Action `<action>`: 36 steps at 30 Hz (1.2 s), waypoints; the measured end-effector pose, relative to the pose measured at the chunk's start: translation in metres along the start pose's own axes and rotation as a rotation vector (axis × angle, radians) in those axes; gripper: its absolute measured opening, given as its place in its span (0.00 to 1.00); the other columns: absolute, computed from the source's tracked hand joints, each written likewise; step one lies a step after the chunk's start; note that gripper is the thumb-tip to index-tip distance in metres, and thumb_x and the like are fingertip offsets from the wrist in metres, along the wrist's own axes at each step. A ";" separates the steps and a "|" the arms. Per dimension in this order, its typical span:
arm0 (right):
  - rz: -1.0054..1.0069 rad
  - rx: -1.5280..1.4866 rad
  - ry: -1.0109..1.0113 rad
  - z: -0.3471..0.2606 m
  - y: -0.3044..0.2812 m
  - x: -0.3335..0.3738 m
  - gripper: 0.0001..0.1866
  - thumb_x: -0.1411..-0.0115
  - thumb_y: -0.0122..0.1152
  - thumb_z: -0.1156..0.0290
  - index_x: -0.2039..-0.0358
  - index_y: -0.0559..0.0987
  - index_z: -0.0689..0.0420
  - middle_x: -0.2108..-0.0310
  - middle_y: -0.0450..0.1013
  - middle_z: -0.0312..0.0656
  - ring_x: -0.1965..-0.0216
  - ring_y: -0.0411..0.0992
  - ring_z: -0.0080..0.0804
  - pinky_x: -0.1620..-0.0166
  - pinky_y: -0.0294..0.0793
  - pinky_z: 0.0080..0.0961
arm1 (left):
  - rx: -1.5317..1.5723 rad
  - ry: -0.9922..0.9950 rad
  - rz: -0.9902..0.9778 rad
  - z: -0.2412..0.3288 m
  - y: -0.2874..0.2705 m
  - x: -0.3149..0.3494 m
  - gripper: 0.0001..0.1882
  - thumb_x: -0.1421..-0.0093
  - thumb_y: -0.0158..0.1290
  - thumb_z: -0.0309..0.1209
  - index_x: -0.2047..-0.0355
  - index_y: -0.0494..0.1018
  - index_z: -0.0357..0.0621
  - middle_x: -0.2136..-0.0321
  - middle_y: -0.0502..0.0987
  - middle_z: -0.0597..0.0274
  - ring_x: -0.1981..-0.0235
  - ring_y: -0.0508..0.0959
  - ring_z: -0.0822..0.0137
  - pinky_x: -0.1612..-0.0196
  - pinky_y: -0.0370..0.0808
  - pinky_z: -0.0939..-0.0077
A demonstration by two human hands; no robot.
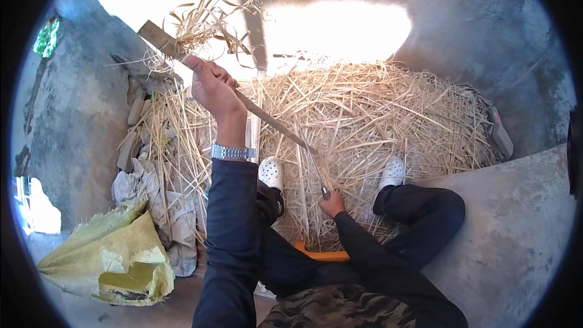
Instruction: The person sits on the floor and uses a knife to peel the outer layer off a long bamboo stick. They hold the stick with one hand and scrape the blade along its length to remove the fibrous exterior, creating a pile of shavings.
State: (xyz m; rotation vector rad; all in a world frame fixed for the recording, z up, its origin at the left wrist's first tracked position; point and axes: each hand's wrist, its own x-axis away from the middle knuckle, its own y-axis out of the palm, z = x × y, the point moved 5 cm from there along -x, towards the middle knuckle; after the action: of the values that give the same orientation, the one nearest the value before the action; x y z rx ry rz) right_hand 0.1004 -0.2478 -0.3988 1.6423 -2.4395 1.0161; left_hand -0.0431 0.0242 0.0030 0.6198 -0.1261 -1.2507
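Note:
My left hand [214, 85], raised at the upper left, is closed around a long flat bamboo strip [270, 119]. The strip slopes from its broad upper end down toward the middle, where its lower end meets a blade. Thin curled shavings [209, 30] bunch up beside its upper end. Low in the middle, my right hand [333, 205] is wrapped around the handle of a knife [316, 165], whose narrow blade points up and away from me. The blade's tip touches or overlaps the strip; I cannot tell which.
A wide heap of pale shavings [376, 103] spreads between and beyond my white clogs [271, 173]. At the left lie a torn yellow sack [115, 255] and a crumpled whitish sack [182, 231]. An orange seat edge [322, 255] shows beneath me. A concrete wall [486, 30] stands behind.

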 end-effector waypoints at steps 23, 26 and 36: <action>-0.140 -0.355 -0.402 -0.202 -0.048 0.053 0.07 0.53 0.57 0.74 0.79 0.69 0.61 0.85 0.67 0.41 0.85 0.67 0.31 0.80 0.67 0.29 | 0.169 -0.044 -0.242 -0.014 -0.001 -0.018 0.10 0.36 0.49 0.38 0.68 0.67 0.46 0.78 0.63 0.71 0.79 0.62 0.79 0.77 0.60 0.85; -0.189 -0.341 -0.183 -0.181 -0.026 0.036 0.08 0.54 0.58 0.72 0.78 0.70 0.62 0.83 0.68 0.44 0.79 0.70 0.35 0.73 0.69 0.32 | 0.149 -0.020 -0.239 -0.013 0.009 -0.004 0.10 0.37 0.50 0.38 0.69 0.66 0.46 0.79 0.62 0.72 0.79 0.62 0.80 0.77 0.59 0.86; -0.068 -0.234 -0.410 -0.185 -0.023 0.027 0.07 0.50 0.56 0.74 0.78 0.70 0.64 0.87 0.66 0.41 0.82 0.69 0.35 0.75 0.67 0.34 | 0.027 0.005 -0.130 -0.016 -0.002 -0.003 0.13 0.36 0.47 0.43 0.69 0.63 0.48 0.82 0.58 0.76 0.82 0.57 0.83 0.80 0.54 0.88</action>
State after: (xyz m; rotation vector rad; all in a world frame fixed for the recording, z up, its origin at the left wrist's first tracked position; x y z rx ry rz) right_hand 0.0480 -0.1774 -0.2317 1.9893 -2.5863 0.3923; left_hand -0.0397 0.0325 -0.0103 0.6629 -0.0995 -1.3749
